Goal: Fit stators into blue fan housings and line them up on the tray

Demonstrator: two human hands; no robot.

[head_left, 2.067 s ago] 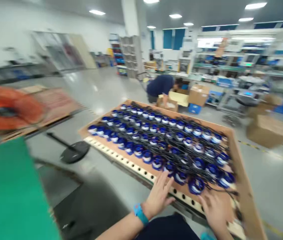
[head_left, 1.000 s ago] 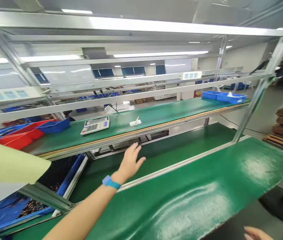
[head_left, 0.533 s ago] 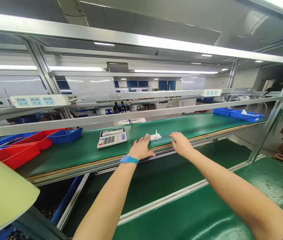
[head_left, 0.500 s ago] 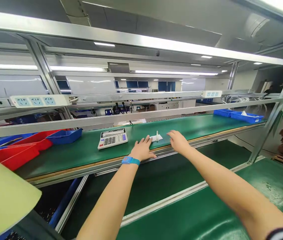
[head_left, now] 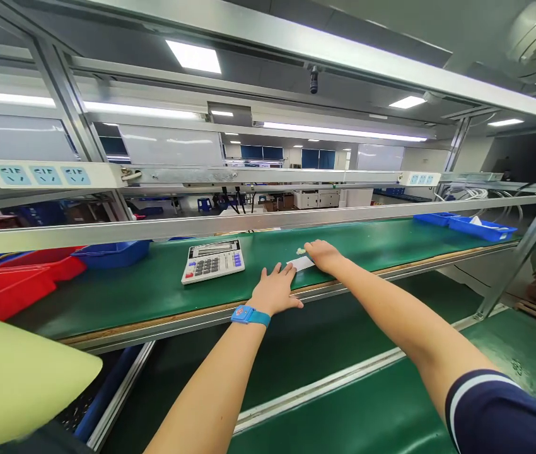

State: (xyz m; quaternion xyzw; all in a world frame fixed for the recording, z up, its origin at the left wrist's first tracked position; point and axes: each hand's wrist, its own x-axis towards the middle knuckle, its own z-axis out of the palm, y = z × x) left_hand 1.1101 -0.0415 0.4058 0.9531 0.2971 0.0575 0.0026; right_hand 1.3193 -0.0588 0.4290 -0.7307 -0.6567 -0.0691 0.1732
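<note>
A small white paper lies on the green shelf top near its front edge. My left hand, with a blue wristband, rests on the shelf with fingers spread, its fingertips at the paper's left edge. My right hand is closed at the paper's right side; what its fingers hold, if anything, is hidden. Just behind the paper is a small pale object, too small to identify. To the left of my left hand sits a white calculator.
Red bins and a blue bin stand at the left. Two blue trays sit at the far right. A metal rail crosses above the shelf, and a yellow-green surface fills the lower left.
My right hand has moved left to the paper and its fingers have closed. The upright pale item on the paper no longer shows there. The camera view has shifted.
</note>
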